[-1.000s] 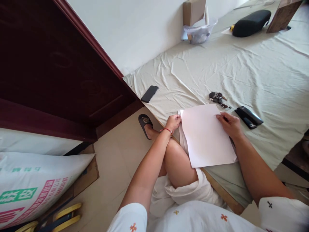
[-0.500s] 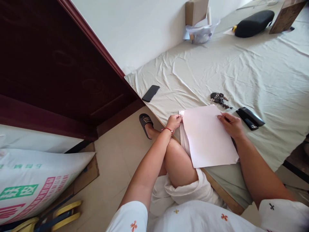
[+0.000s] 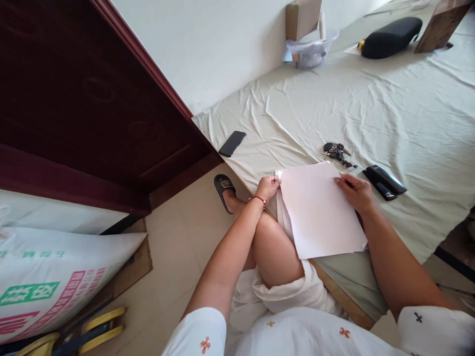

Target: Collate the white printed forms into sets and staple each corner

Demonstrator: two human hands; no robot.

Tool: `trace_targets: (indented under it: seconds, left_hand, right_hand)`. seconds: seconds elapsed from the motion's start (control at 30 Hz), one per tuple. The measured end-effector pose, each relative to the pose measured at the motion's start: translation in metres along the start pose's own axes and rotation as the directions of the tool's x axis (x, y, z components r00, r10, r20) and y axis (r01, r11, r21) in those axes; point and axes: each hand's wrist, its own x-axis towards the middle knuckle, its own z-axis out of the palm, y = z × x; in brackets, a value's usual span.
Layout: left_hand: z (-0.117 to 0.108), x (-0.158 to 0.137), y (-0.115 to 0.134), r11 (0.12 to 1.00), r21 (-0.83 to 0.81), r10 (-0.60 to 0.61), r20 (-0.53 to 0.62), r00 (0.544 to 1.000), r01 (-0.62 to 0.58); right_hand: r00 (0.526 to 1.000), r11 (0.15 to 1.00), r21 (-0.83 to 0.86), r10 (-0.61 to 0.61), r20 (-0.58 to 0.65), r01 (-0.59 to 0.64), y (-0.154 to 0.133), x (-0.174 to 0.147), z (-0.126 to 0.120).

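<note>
A loose stack of white paper sheets lies at the edge of the cloth-covered surface, its sheets slightly out of line along the left side. My left hand pinches the stack's upper left corner. On the opposite side, my right hand grips the upper right edge with the thumb on top. Just beyond my right hand is a black stapler, not touched. A bunch of keys rests above the paper, and a black phone lies farther left near the edge.
A pale green sheet covers the surface. Against the wall stands a clear plastic basket with a cardboard box. A black case lies at the back. A large printed sack sits on the floor at left.
</note>
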Motion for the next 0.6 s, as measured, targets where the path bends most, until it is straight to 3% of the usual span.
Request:
trace_targets:
  seconds: [0.13,0.3,0.43,0.6]
  left_hand:
    - [-0.001,-0.002,0.001,1.000,-0.030,-0.001,0.015,1.000,0.001]
    - [0.000,-0.004,0.005,0.996,-0.090,0.023,0.018,1.000,-0.022]
    - [0.000,-0.005,0.009,0.979,-0.196,0.055,0.009,0.998,-0.052]
    - [0.000,-0.004,0.009,0.967,-0.241,0.092,0.017,0.996,-0.085]
  right_hand:
    - [1.000,1.000,-0.002,-0.023,0.003,0.023,0.000,0.002,0.001]
    - [0.990,0.979,-0.171,-0.126,-0.064,0.114,-0.009,0.007,-0.001]
    - [0.997,0.988,-0.145,-0.057,-0.046,0.050,-0.009,0.008,-0.002]
    - [0.997,0.991,-0.132,0.010,0.075,0.000,-0.010,0.004,-0.008]
